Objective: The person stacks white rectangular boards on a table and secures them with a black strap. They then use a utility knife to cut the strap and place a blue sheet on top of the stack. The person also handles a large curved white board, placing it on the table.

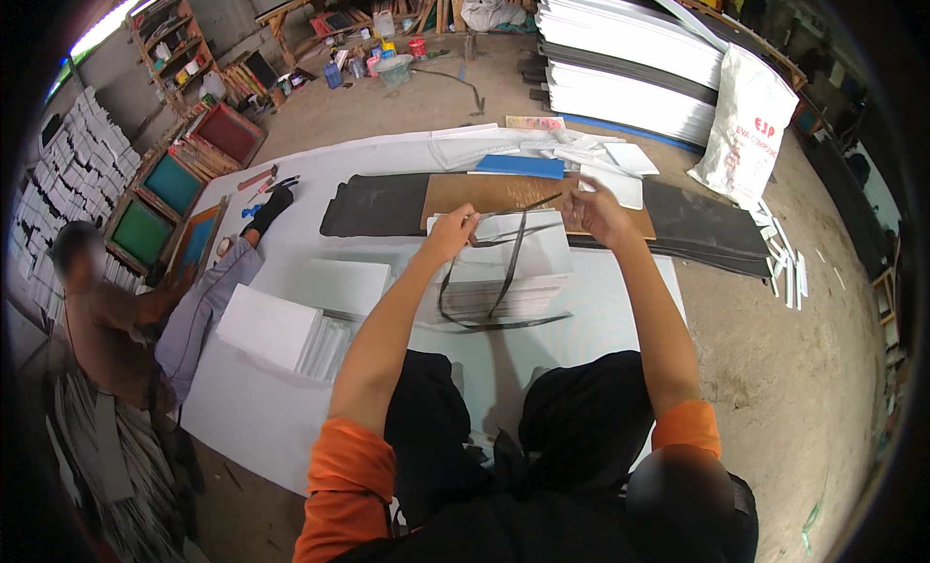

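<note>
A stack of white foam sheets [542, 248] stands on the white work surface in front of my knees. A thin black strap [511, 272] crosses its top and hangs down its near side in loose loops, one end trailing to the right. My left hand [453, 232] is closed on the strap at the stack's far left corner. Above the far right corner, my right hand [599, 212] has its fingers drawn together around another part of the strap, which stretches between both hands. Two more piles of white sheets, a nearer one [269, 328] and a farther one [341, 287], lie to the left.
Behind the stack lie black sheets [378, 203], a brown board [465, 190] and a blue sheet [520, 165]. A person [111, 321] sits at the left beside coloured framed screens [143, 232]. Tall stacked sheets [630, 59] and a white sack [744, 122] stand at far right.
</note>
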A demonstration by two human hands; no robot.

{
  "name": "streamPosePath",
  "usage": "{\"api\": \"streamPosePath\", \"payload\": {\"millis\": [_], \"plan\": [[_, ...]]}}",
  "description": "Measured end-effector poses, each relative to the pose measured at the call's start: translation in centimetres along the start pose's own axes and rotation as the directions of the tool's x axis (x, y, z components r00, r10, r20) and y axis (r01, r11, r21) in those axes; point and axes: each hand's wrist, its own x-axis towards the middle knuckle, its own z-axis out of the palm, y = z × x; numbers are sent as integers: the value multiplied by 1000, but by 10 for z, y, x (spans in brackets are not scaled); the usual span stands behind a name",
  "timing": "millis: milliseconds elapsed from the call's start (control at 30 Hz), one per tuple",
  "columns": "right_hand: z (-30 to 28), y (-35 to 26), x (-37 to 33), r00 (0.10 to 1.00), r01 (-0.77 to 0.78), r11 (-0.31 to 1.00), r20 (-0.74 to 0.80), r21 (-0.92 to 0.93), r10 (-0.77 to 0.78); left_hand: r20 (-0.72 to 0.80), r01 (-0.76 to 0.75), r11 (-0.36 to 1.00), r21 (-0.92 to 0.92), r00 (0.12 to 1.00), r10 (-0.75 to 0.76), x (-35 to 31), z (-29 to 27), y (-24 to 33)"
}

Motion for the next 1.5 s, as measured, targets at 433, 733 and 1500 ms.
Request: {"api": "streamPosePath", "payload": {"millis": [433, 733, 1500], "plan": [[-11, -29, -22, 986, -161, 820, -57, -550, 155, -28, -160, 961, 224, 985, 170, -4, -3, 1], [-77, -81, -56, 980, -192, 344, -198, -919, 18, -190, 99, 915, 391, 981, -25, -6, -21, -9], [-24, 134, 12, 969, 163, -236, 201, -958, -146, 60, -148, 803, 577, 988, 139, 1, 52, -41]]}}
